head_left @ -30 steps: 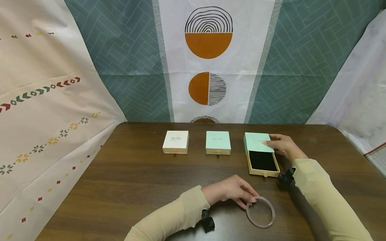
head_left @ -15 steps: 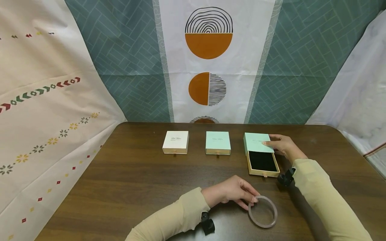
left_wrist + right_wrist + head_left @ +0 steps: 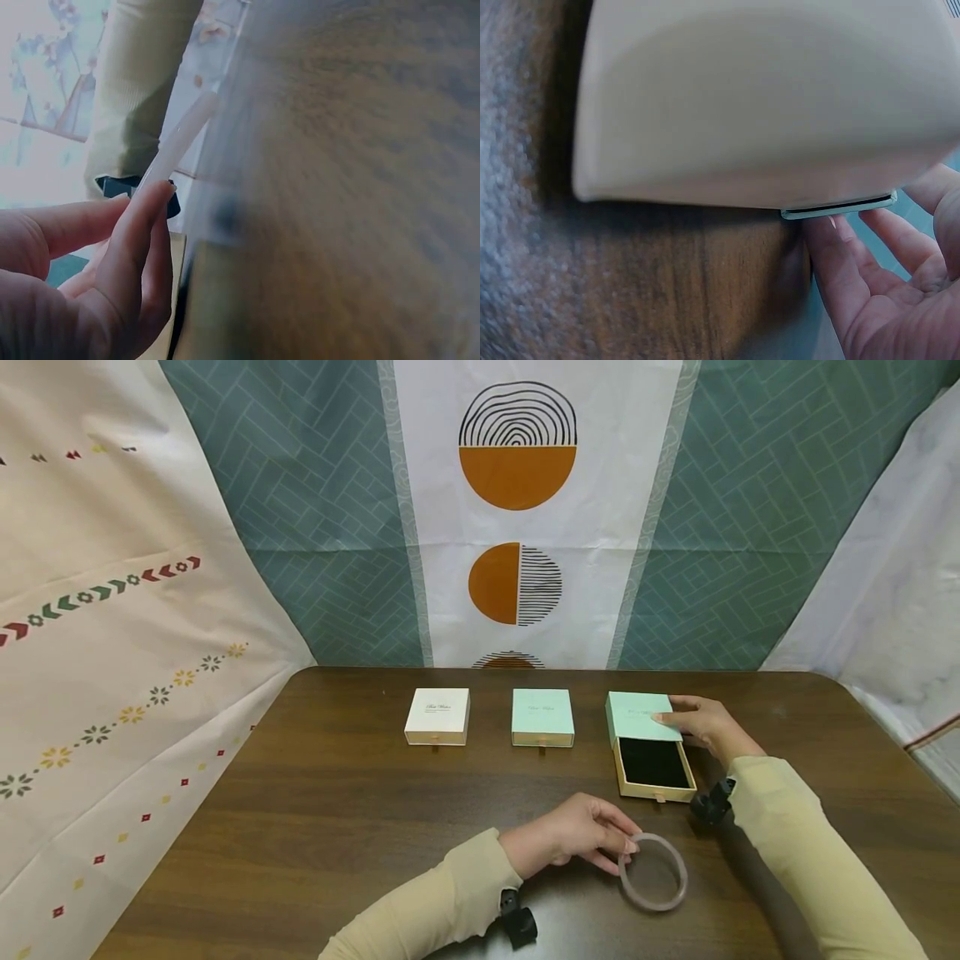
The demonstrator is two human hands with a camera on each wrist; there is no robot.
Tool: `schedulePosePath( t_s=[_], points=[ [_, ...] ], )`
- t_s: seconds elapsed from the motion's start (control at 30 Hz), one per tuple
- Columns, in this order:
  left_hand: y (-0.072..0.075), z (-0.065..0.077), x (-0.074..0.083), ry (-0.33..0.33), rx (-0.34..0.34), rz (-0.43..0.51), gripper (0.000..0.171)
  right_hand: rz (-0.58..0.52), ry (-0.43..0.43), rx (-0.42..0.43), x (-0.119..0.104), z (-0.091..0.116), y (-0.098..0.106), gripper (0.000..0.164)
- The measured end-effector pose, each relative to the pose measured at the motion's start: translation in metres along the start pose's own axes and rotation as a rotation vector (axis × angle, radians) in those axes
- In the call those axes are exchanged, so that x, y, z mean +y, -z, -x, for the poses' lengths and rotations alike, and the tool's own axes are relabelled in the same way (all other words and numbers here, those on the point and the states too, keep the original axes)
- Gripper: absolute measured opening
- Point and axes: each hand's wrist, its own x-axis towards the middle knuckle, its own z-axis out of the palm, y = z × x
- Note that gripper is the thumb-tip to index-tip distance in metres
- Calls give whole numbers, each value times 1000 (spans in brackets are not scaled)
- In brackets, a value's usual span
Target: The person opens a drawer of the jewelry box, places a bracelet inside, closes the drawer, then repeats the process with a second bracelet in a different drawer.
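Between thumb and fingers, my left hand (image 3: 583,837) pinches a pale pinkish bangle (image 3: 678,887) by its left side, above the table. In the left wrist view the bangle (image 3: 177,144) is seen nearly edge-on, standing up from the fingertips. My right hand (image 3: 708,724) grips the mint drawer box (image 3: 637,714) at the right, thumb on the lid and fingers at its right side. Its gold-edged drawer (image 3: 656,792) is pulled partway out toward me, showing a black lining. In the right wrist view the drawer's side (image 3: 765,105) fills the upper part, with the fingers behind it.
A second mint box (image 3: 542,710), closed, stands in the middle of the row, and a closed white box (image 3: 437,710) is at its left. All stand near the far edge of the brown wooden table (image 3: 337,827). A patterned cloth (image 3: 322,527) hangs behind.
My left hand has shifted the bangle slightly right, then a little up in the head view, toward the drawer. The right hand and the mint box stay put.
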Motion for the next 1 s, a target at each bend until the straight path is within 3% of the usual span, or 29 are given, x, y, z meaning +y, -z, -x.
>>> schedulePosePath(
  t_s=[0.17, 0.43, 1.0],
  points=[
    [1, -2, 1, -2, 26, 43, 19, -5, -2, 8, 0, 1, 0, 84],
    [8, -4, 5, -9, -8, 77, 22, -23, 1, 24, 0, 1, -2, 83],
    [20, -6, 12, -25, 38, 153, 24, -26, 18, 29, 1, 2, -3, 81]
  ],
)
